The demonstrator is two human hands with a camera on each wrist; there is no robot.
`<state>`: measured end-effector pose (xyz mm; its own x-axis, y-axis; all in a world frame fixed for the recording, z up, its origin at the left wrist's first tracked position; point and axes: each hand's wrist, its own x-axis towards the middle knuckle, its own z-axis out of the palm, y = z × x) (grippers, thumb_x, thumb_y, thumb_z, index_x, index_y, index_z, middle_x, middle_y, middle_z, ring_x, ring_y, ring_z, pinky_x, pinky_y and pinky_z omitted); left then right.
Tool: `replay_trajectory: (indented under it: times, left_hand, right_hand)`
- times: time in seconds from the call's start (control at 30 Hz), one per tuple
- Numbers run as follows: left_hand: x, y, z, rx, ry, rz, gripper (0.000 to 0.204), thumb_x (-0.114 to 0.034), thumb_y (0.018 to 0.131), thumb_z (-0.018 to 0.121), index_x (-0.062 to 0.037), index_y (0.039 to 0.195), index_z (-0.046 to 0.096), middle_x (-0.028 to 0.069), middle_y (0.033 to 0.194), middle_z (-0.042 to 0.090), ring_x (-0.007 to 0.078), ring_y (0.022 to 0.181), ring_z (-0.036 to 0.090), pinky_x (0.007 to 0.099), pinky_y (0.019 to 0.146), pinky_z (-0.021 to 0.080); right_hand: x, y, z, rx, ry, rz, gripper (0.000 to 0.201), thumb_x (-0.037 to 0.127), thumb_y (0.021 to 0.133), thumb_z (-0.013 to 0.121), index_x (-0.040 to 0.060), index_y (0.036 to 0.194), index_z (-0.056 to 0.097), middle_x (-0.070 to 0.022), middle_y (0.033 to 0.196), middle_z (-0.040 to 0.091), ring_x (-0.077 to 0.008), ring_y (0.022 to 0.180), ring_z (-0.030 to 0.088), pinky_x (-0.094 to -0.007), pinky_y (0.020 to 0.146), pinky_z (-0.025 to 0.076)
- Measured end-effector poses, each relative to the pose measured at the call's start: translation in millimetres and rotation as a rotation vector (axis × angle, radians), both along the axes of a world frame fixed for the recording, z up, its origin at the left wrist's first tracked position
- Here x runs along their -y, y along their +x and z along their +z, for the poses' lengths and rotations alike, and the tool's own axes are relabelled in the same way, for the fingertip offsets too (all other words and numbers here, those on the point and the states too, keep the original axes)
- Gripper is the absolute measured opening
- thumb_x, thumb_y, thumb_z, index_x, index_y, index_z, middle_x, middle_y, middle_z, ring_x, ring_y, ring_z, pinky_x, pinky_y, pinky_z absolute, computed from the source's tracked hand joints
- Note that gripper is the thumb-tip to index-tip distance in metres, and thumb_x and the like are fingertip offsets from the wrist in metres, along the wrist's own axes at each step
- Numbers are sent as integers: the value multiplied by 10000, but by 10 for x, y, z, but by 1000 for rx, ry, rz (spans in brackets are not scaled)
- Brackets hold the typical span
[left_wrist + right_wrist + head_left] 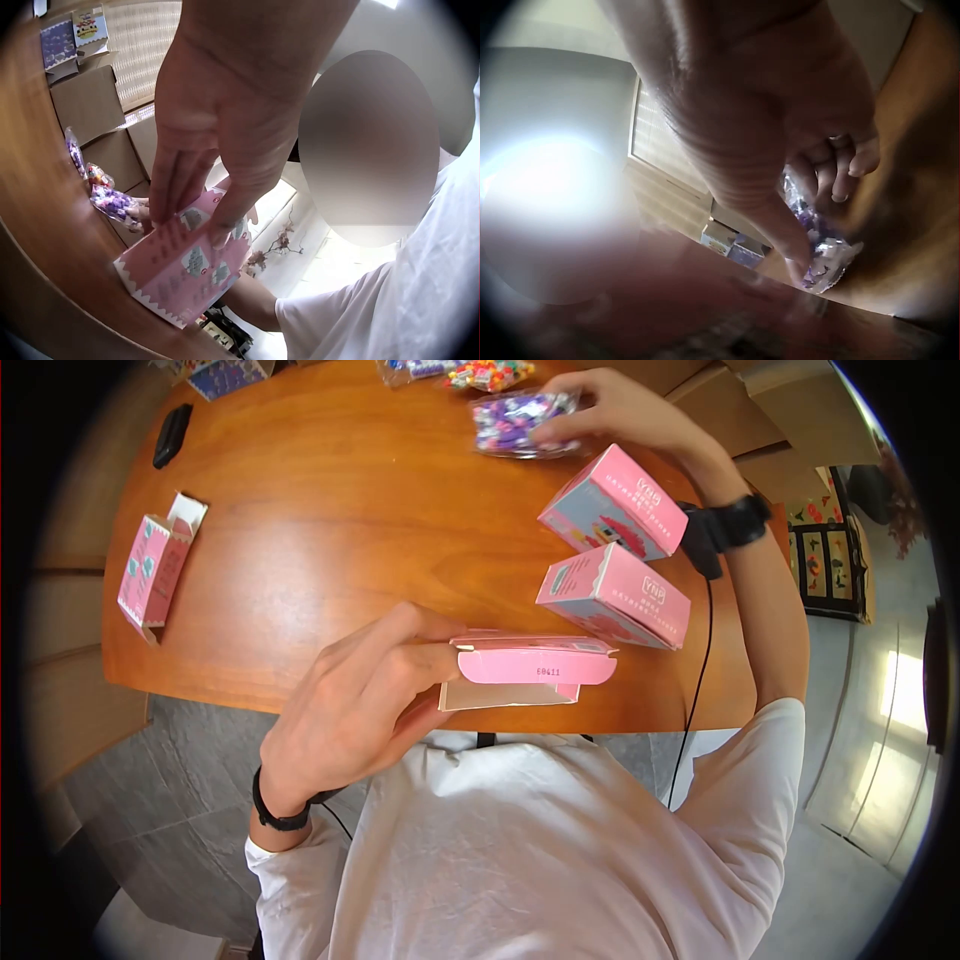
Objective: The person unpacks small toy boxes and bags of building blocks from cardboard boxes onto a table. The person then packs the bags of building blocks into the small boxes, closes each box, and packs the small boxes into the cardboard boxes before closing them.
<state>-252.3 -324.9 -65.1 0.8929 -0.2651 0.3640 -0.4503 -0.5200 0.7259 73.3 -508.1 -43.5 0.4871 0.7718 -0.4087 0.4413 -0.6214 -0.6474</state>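
My left hand (355, 695) grips a pink box (535, 666) at the table's near edge; its open end with a stamped flap faces the head camera. In the left wrist view the thumb and fingers of the left hand (225, 135) pinch the sides of that pink box (180, 262). Toward the far side of the table, my right hand (610, 415) holds a clear bag of purple, pink and white pieces (515, 424) between thumb and fingers. The right wrist view shows the right hand (765, 127) with its thumb against the bag (821, 251).
Two pink boxes (625, 500) (625, 595) stand on the right of the table (330, 510). Another pink box, flap up (155, 565), is at the left, below a black object (173, 435). A bag of colourful pieces (490, 373) lies at the far edge. A black cable (706, 660) hangs at the right.
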Motion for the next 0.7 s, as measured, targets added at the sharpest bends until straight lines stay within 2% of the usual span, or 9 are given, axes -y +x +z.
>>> replay_trajectory:
  times: [0.07, 0.13, 0.2, 0.37, 0.5, 0.53, 0.6, 0.63, 0.7]
  left_hand:
    - [5, -22, -30, -4, -2, 5, 488, 35, 732, 805, -59, 1141, 555, 149, 1103, 647, 341, 837, 674, 412, 668, 555]
    - [-2, -24, -45, 6, 1, 16, 482, 41, 726, 799, -61, 1132, 560, 142, 1103, 649, 338, 838, 672, 411, 676, 556]
    - [5, -11, -48, -13, -131, 4, 426, 37, 752, 775, -62, 1112, 568, 124, 1090, 647, 331, 837, 666, 409, 695, 555]
    - [-4, 34, -85, -15, -111, -35, 450, -13, 765, 849, -55, 1094, 546, 226, 1205, 682, 376, 977, 695, 393, 739, 576]
    - [5, 87, -69, 18, -71, -43, 465, -32, 773, 845, -49, 1133, 551, 218, 1152, 682, 370, 935, 685, 394, 735, 567]
    - [28, 86, -52, 13, -66, -49, 465, -32, 773, 845, -49, 1133, 551, 218, 1152, 682, 370, 935, 685, 394, 735, 567]
    - [79, 97, -12, 23, -126, 3, 377, 32, 785, 751, -49, 1100, 559, 108, 985, 607, 324, 798, 632, 417, 676, 529]
    - [74, 102, -6, 24, -121, -8, 377, 32, 785, 751, -49, 1100, 559, 108, 985, 607, 324, 798, 632, 417, 676, 529]
    - [52, 95, 0, -5, -154, -40, 391, 14, 794, 777, -55, 1110, 557, 99, 988, 626, 305, 797, 630, 400, 674, 527]
  right_hand:
    - [226, -112, 258, -84, 223, -122, 158, 45, 916, 752, 94, 1058, 704, -63, 1073, 721, -281, 944, 672, -308, 877, 520]
    - [448, -298, 488, 163, 356, -132, 205, 146, 996, 682, 135, 1200, 687, -115, 1235, 682, -297, 1046, 663, -312, 985, 505]
    - [707, -403, 394, 176, 730, -463, 494, 260, 965, 726, -34, 1338, 588, -139, 1188, 681, -168, 815, 705, -281, 667, 571]
    - [1593, -1489, 585, 196, 1018, -274, 455, 197, 1070, 507, -97, 1417, 495, -155, 1245, 663, -205, 800, 717, -310, 675, 589]
    - [763, -2192, 503, 166, 839, 570, 137, 79, 824, 699, 36, 736, 602, -268, 1039, 740, -340, 840, 750, -419, 778, 632]
    - [701, -2224, 457, 166, 844, 562, 137, 79, 824, 699, 36, 736, 602, -268, 1039, 740, -340, 840, 750, -419, 778, 632]
    - [646, -2241, 373, 558, 919, 459, 223, 115, 761, 714, 35, 637, 546, -272, 1033, 738, -322, 809, 752, -444, 777, 628]
    - [660, -2277, 411, 544, 787, 348, 247, 219, 1010, 604, 32, 1125, 491, -248, 972, 763, -357, 816, 755, -454, 757, 637]
    - [606, -2279, 307, 640, 814, 255, 243, 220, 990, 627, 47, 1101, 497, -238, 961, 767, -347, 786, 747, -442, 745, 634]
